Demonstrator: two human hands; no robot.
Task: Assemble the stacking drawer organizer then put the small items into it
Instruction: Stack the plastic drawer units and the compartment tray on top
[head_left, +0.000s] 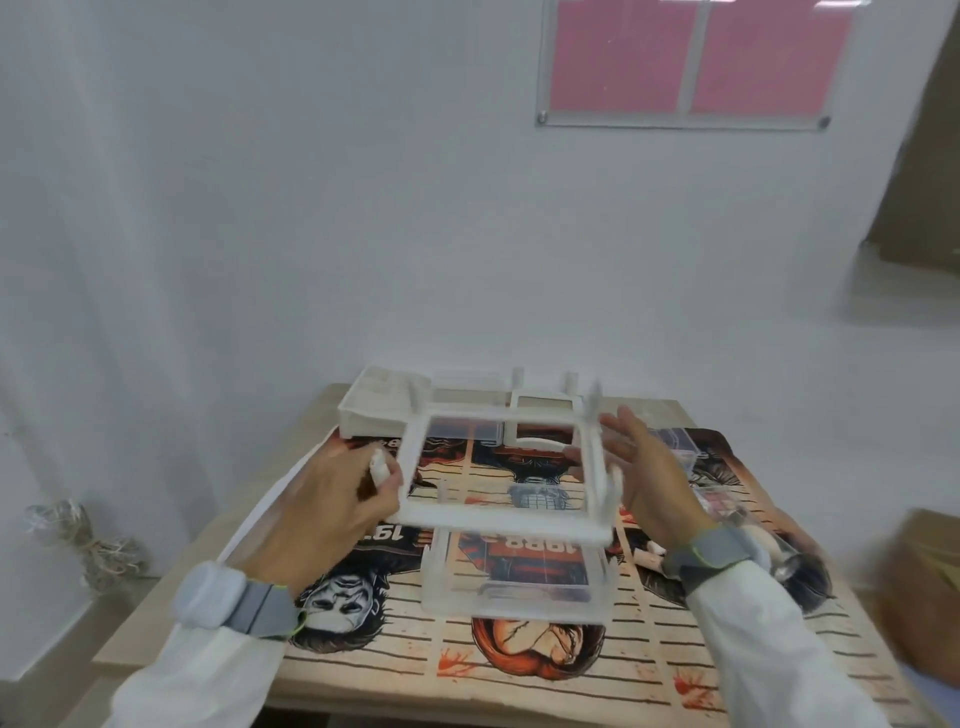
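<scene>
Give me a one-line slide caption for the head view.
Both hands, left hand and right hand, hold a white frame above a clear drawer on the table.

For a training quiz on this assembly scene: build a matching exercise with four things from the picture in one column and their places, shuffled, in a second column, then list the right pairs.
Things
1. white frame
2. clear drawer
3. pink board
4. white tray

Places
A. on the wall, upper right
B. at the table's far left edge
C. held up between the left hand and the right hand
D. on the printed mat, below the frame

Pairs: 1-C, 2-D, 3-A, 4-B
</scene>
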